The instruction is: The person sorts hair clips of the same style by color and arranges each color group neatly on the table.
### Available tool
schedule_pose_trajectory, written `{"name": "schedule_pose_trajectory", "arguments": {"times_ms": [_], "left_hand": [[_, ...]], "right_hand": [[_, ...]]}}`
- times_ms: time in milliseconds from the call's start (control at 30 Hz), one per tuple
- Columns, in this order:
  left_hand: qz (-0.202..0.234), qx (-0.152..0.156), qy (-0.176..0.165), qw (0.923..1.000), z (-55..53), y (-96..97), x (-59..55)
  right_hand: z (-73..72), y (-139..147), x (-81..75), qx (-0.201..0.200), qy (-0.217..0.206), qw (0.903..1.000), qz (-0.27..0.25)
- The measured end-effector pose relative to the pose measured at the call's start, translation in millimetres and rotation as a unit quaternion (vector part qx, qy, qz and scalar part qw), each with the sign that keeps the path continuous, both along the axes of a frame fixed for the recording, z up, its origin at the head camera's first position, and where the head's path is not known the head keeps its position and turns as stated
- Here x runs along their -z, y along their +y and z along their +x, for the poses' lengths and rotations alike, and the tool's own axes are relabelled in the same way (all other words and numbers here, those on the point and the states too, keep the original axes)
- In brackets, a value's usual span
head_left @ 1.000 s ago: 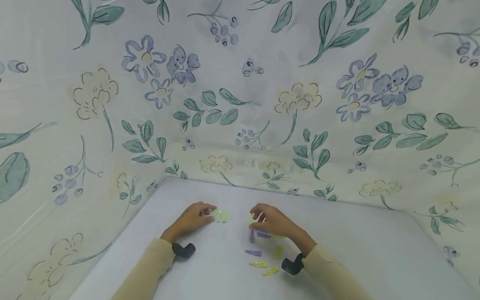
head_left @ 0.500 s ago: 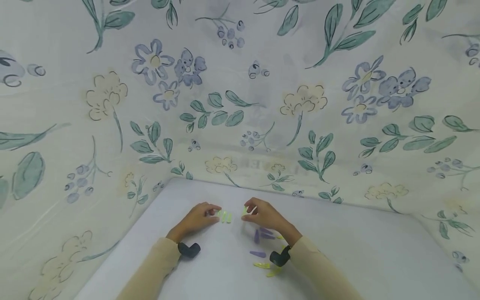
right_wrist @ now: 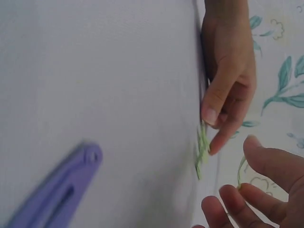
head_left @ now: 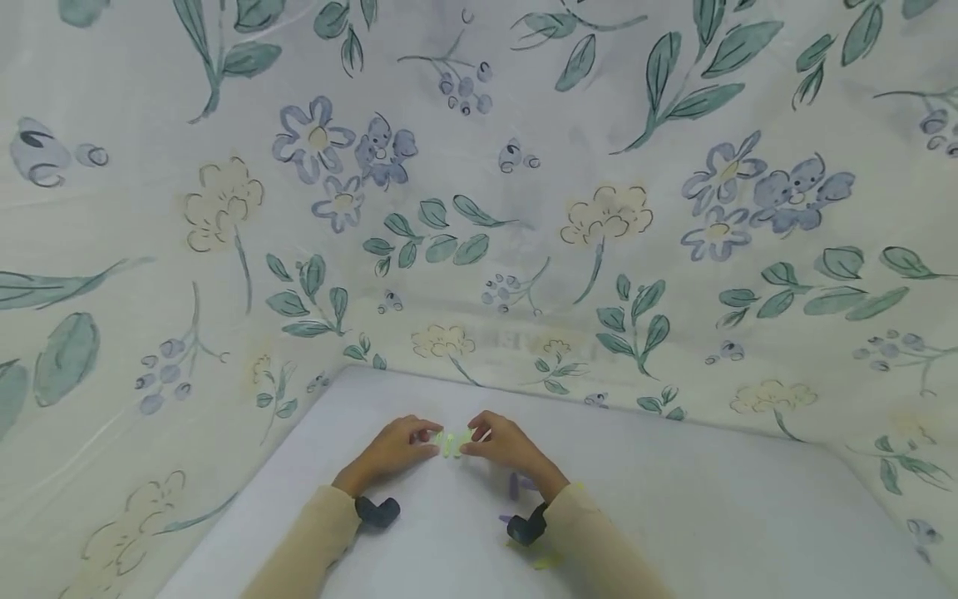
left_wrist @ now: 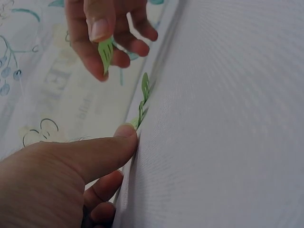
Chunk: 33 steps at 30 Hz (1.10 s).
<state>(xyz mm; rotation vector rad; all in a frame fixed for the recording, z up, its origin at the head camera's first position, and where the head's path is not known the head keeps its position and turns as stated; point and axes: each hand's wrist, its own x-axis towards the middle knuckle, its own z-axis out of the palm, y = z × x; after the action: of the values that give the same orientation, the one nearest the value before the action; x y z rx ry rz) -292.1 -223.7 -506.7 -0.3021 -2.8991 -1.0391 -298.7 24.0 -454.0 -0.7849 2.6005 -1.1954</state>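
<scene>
Light green snap hair clips [head_left: 450, 446] lie in a short row on the white table. My left hand [head_left: 395, 446] is at the row's left end, its thumb and index finger bent around the ends of the outermost hair clip [left_wrist: 134, 122]. Just right of the row, my right hand [head_left: 509, 447] pinches another green hair clip [left_wrist: 106, 54] between thumb and index finger. That clip is held above the tabletop in the left wrist view. Fingers hide part of both end clips.
Purple hair clips [head_left: 513, 486] lie below my right hand, one large and near in the right wrist view [right_wrist: 64, 187]. Yellow hair clips [head_left: 548, 562] are partly covered by the right sleeve and black wrist camera [head_left: 527, 526]. A flowered curtain [head_left: 524, 249] borders the table's back.
My right hand has carried its green hair clip leftward from the loose clips to the row's right side. The left hand has stayed at the row's left end.
</scene>
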Motion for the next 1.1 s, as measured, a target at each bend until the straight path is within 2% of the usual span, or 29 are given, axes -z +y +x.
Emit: {"name": "schedule_pose_trajectory", "arguments": {"times_ms": [100,300,467,1100], "left_hand": [[-0.004,-0.004,0.003,1.0000,-0.6,-1.7,1.3],[0.008,0.008,0.003,0.9999,-1.5,-2.3,-1.7],[-0.002,0.001,-0.005,1.0000,-1.4,-2.0,-3.1],[0.004,0.007,-0.008,0.9999,-3.0,-2.7,-0.3]], "right_hand": [[-1.7,-7.4,4.8,0.009,-0.001,0.9999,0.004],[-5.5,-11.5,10.4,0.042,-0.011,0.9990,0.010],[-8.8,-11.3,13.5,0.040,-0.007,0.9988,0.029],[-12.4,-17.1,18.1,0.050,-0.008,0.9959,0.075]]}}
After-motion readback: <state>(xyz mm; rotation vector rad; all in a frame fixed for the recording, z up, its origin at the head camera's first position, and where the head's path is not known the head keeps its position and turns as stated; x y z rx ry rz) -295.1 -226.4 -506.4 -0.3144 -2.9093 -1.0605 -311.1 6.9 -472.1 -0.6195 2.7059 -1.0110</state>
